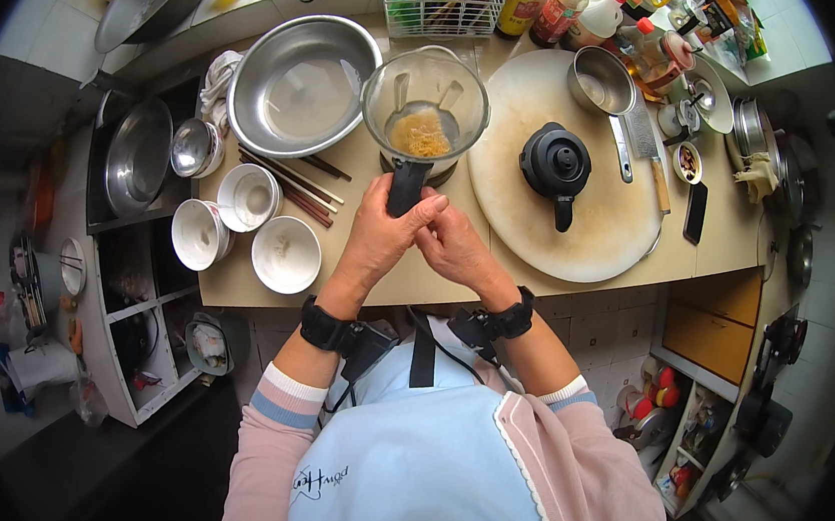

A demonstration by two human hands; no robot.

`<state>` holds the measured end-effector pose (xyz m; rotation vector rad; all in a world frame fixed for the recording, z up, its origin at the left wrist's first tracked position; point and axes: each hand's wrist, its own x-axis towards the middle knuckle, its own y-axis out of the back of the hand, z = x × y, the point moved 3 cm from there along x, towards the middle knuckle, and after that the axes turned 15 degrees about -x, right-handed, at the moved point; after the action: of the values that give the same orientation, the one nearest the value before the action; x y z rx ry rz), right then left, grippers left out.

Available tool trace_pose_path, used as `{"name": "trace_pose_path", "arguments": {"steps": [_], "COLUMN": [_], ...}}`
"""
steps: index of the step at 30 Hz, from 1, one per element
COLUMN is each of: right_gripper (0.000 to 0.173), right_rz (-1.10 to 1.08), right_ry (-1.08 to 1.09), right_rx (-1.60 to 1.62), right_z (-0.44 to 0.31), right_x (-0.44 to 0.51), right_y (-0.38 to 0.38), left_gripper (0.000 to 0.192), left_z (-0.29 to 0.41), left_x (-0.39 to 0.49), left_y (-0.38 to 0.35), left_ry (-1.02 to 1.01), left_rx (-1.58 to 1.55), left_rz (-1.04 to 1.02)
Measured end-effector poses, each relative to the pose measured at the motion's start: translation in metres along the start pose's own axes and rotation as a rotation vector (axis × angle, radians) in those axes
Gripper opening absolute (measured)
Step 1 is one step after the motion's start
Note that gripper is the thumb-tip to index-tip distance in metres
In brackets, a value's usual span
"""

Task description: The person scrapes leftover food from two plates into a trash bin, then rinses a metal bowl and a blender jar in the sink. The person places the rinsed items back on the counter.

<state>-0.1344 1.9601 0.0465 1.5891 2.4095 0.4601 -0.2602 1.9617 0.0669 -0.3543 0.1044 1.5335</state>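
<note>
A clear blender jug stands upright over a round base near the counter's middle, with yellowish crumbly matter at its bottom. My left hand is closed around the lower part of its black handle. Against the left thumb, close to that handle, rests my right hand with curled fingers; whether it grips anything is hidden. To the right, the black blender lid lies on a round white cutting board. A large steel basin holding some liquid is at the jug's left.
White bowls and chopsticks lie left of my hands. A steel bowl, a cleaver and a peeler-like tool sit at the board's right, beside a black phone. Sauce bottles and a utensil rack line the back.
</note>
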Motion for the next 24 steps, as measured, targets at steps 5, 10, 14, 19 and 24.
{"name": "trace_pose_path", "arguments": {"steps": [5,10,14,19,24], "right_gripper": [0.017,0.022,0.019,0.027,0.037], "right_rz": [-0.11,-0.355,-0.257,-0.602,-1.098], "right_ry": [0.036,0.125,-0.06,0.003,-0.013], "right_rx": [0.063,-0.382,-0.37,-0.722,-1.133], "right_z": [-0.007,-0.044,-0.085,-0.087,-0.036], "right_x": [-0.023,-0.032,-0.005,0.066,0.109], "right_y": [-0.013,0.027,0.073,0.038,-0.027], "left_gripper": [0.032,0.039,0.047,0.055,0.056], "left_z": [-0.005,-0.008,-0.011,-0.01,-0.014], "left_x": [-0.026,-0.055,-0.063,-0.059,-0.052], "left_y": [0.005,0.03,0.052,0.067,0.084], "left_ry": [0.017,0.006,0.065,0.01,0.028], "left_rx": [-0.144,0.01,0.048,0.019,0.061], "left_rz": [0.008,-0.035,-0.11,-0.176,-0.242]}}
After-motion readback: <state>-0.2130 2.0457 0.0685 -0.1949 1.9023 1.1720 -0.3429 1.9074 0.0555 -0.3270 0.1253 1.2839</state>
